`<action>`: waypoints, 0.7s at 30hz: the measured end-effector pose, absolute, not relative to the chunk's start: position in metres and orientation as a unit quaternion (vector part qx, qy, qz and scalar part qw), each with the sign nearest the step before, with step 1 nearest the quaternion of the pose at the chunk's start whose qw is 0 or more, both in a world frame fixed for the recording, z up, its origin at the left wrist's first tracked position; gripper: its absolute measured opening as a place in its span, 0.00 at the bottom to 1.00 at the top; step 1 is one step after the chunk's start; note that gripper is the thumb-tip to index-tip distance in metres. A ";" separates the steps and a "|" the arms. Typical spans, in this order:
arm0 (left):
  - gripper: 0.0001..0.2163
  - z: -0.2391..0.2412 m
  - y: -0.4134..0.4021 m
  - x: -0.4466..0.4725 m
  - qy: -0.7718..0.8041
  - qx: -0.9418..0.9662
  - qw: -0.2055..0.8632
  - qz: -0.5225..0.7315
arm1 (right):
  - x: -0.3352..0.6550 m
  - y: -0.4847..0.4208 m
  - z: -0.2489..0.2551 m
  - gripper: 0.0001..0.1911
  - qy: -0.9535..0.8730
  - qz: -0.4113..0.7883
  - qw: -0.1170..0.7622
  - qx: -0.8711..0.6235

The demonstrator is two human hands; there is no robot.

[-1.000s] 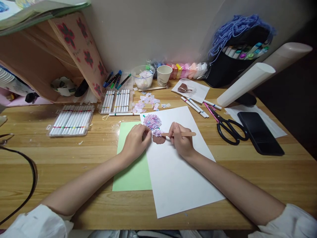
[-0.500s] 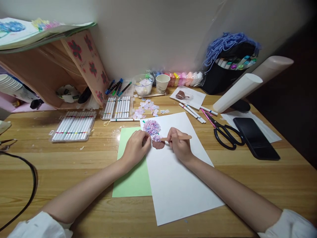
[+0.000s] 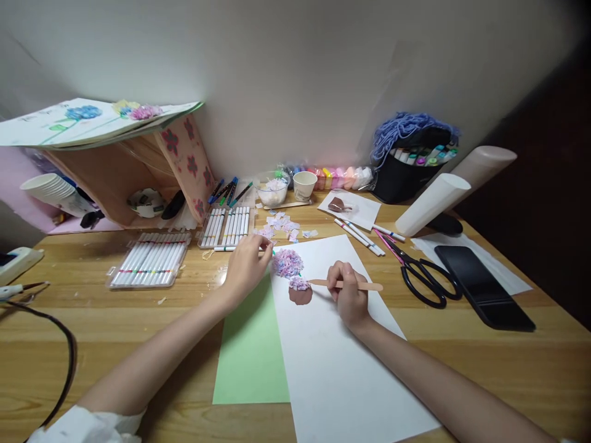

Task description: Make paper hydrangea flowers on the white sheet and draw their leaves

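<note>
My right hand (image 3: 348,295) pinches a flat wooden craft stick (image 3: 373,287), whose left tip is close to a small clump of pale purple paper bits on a brown clay piece (image 3: 301,296). Just above that, a round pink-purple cluster of paper bits (image 3: 289,263) sits on the white sheet (image 3: 351,369). My left hand (image 3: 249,263) is beside the cluster's upper left, thumb and fingers drawn together; what is between them, if anything, is hidden. Torn paper pieces (image 3: 281,223) lie just beyond it. Below my left wrist is a green sheet (image 3: 252,363).
Marker cases (image 3: 151,261) stand at the left, with a bowl of scraps (image 3: 273,192) and a paper cup (image 3: 305,186) behind. Loose markers (image 3: 357,235), black-handled scissors (image 3: 427,280) and a phone (image 3: 482,286) lie right. A flower-patterned box (image 3: 182,166) stands back left.
My left hand has moved from beside the paper cluster up and away toward the torn pieces. My right hand has drawn the stick slightly right. The camera view has tilted up.
</note>
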State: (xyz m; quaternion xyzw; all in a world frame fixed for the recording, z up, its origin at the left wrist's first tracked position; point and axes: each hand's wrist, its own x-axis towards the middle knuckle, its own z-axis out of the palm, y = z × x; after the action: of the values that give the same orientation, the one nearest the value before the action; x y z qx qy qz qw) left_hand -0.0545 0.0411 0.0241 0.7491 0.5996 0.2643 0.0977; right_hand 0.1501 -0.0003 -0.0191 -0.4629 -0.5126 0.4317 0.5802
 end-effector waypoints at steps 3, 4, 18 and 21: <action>0.05 0.026 0.071 -0.058 0.607 0.769 0.036 0.196 | 0.150 0.000 -0.019 0.28 -0.516 0.439 0.578 -0.455; 0.05 0.025 0.079 -0.058 0.605 0.776 0.031 0.175 | 0.150 0.000 -0.019 0.28 -0.517 0.441 0.577 -0.453; 0.07 0.031 0.064 -0.042 0.546 0.780 0.176 0.249 | 0.152 0.002 -0.018 0.28 -0.480 0.428 0.613 -0.459; 0.06 0.032 0.040 -0.027 0.525 0.789 0.220 0.229 | 0.153 0.005 -0.016 0.27 -0.458 0.419 0.631 -0.466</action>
State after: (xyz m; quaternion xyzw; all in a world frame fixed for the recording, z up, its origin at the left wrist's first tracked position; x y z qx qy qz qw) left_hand -0.0272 0.0397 0.0319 0.7894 0.5253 0.2287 0.2203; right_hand 0.1530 0.0051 -0.0162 -0.4661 -0.4575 0.4189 0.6308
